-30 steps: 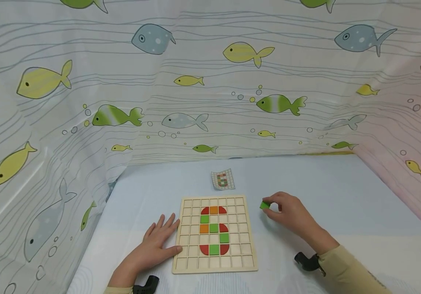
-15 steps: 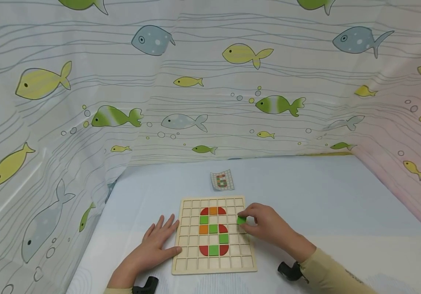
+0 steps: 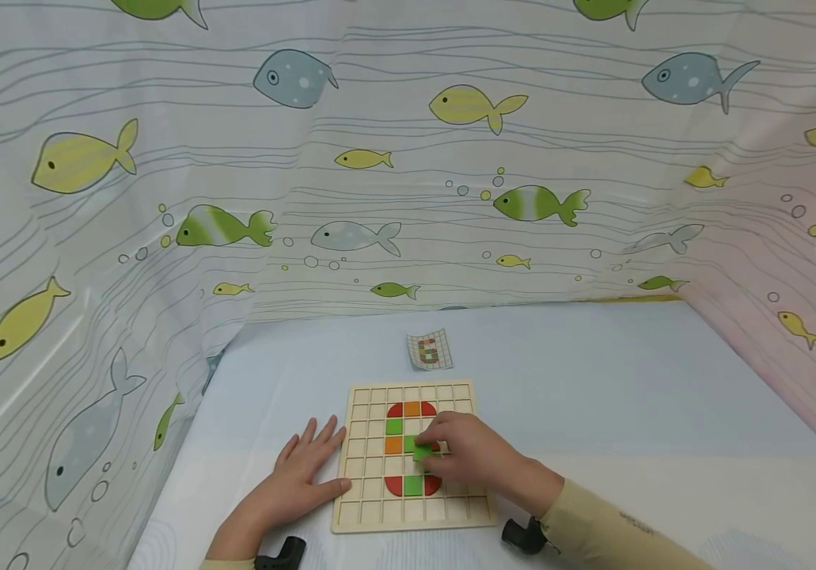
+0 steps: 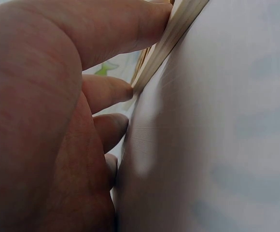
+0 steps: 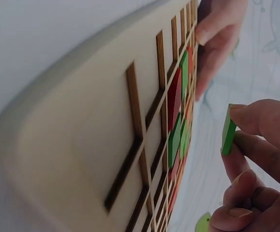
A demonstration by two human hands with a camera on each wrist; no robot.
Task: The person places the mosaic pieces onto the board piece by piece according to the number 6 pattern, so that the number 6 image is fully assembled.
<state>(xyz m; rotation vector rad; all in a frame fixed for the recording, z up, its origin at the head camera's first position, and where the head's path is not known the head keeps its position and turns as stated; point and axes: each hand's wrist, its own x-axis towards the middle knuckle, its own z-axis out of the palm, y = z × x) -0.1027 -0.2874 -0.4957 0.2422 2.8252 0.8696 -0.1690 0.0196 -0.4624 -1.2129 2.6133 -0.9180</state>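
A wooden grid board lies on the table, with red, orange and green tiles set in several of its cells. Thumb and fingers of my right hand pinch a green square tile over the middle of the board; the right wrist view has it raised clear of the grid. That hand covers some cells and tiles in the head view. My left hand lies spread along the board's left side. Its thumb and a fingertip touch the board's edge in the left wrist view.
Behind the board lies a small paper card printed with a coloured grid pattern. A fish-print curtain rises around the back and sides of the pale blue tablecloth.
My right hand has carried the green square tile leftward, from the table right of the board to above its middle. The left hand has stayed at the board's left edge.
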